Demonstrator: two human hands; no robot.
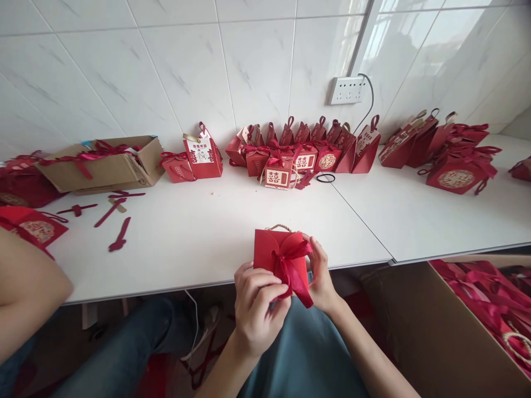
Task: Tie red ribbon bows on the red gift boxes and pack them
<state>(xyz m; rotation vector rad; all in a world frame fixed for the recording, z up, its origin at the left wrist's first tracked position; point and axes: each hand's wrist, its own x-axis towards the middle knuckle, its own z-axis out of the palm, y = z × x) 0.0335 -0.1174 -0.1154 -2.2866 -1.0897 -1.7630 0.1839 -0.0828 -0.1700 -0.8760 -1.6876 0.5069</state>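
Between my two hands is a red gift box [264,249], held over the front edge of the white table [199,237]. A shiny red ribbon bow [290,262] is tied on the side facing me, and a twisted cord handle [280,227] shows at its far edge. My left hand [259,301] grips the box's lower left, its fingertips by the bow. Around the box's right side curls my right hand [321,276], thumb and fingers partly hidden behind it. One ribbon tail hangs down between the hands.
Several finished red gift boxes [277,171] line the wall. A cardboard box [103,174] with ribbons stands at the back left, near loose ribbon strips [119,235]. A large carton [452,315] of red boxes is at lower right. A co-worker's arm [29,282] rests at left.
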